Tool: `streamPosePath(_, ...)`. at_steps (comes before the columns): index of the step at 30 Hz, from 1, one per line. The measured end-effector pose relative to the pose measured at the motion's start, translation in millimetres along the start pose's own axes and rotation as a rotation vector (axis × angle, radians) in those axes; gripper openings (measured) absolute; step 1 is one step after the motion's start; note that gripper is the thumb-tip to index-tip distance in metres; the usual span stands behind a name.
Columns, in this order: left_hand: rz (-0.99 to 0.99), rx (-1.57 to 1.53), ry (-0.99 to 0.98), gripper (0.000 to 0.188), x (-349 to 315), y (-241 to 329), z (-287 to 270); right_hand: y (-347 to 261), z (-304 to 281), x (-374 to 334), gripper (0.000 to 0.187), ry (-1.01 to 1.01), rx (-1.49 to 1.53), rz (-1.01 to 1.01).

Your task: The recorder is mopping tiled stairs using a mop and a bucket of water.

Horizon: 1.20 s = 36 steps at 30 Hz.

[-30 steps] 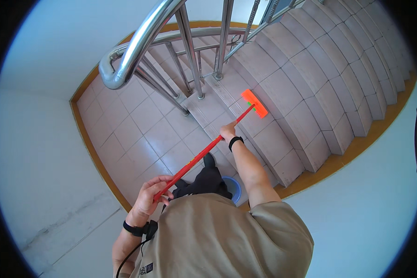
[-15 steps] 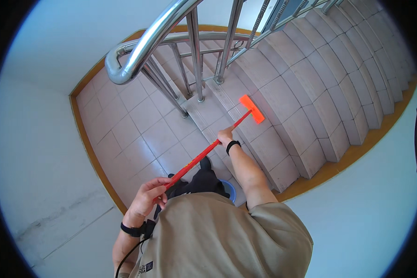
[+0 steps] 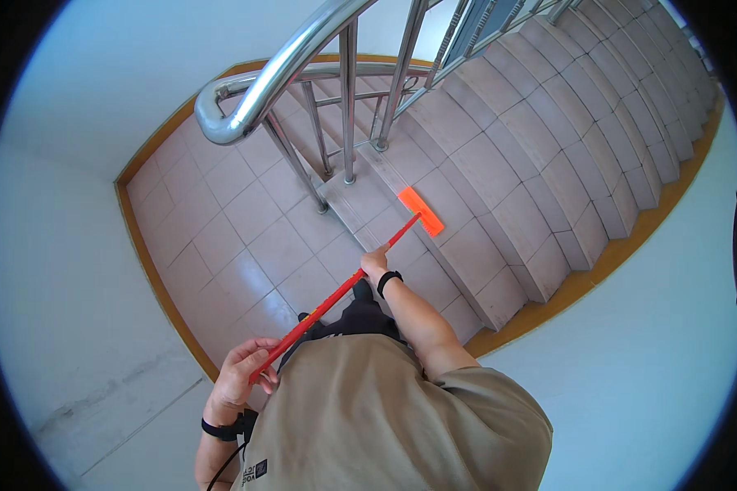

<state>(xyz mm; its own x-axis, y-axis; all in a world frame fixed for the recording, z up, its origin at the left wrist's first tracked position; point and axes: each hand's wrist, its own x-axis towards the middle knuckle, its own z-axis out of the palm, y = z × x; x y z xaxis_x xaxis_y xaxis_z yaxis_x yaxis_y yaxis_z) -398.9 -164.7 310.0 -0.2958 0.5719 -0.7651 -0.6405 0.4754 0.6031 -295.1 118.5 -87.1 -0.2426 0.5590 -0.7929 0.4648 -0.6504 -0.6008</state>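
Pale painted walls: edged below by a yellow-brown skirting band.
Curving pinkish tiled stairs: fan out from a square-tiled landing.
Shiny tubular steel railing: bounds the stairs' inner edge.
Long red-handled brush: flat orange head on a lower step, shifted since the earlier frame from the tread's rear toward its front edge.
Right hand: clasped round the handle, nearer the head.
Left hand: fingers curled loosely round the handle's end.

Your tan shirt carries a small dark square emblem with tiny dark lettering beside it; the yellow marks on your red pole may be print, too small to read.
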Motion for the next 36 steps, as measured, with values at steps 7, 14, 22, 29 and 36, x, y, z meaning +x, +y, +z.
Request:
streamPosePath(7,-0.067,0.049,-0.064,0.027,27,-7,19,-6,-38,-1,0.090,0.170,-0.097,-0.005)
streamPosePath(14,-0.145,0.093,-0.097,0.023,66,3,62,-35,-95,17,0.090,0.212,-0.100,-0.007)
streamPosePath(22,-0.206,0.114,-0.127,0.023,92,0,80,-26,-122,55,0.088,0.265,-0.071,-0.081)
streamPosePath(29,-0.198,0.114,-0.116,0.024,70,-6,53,24,-100,66,0.093,0.329,-0.196,-0.150)
streamPosePath(36,-0.188,0.129,-0.066,0.024,22,-8,2,64,-38,7,0.097,0.331,-0.143,-0.148)
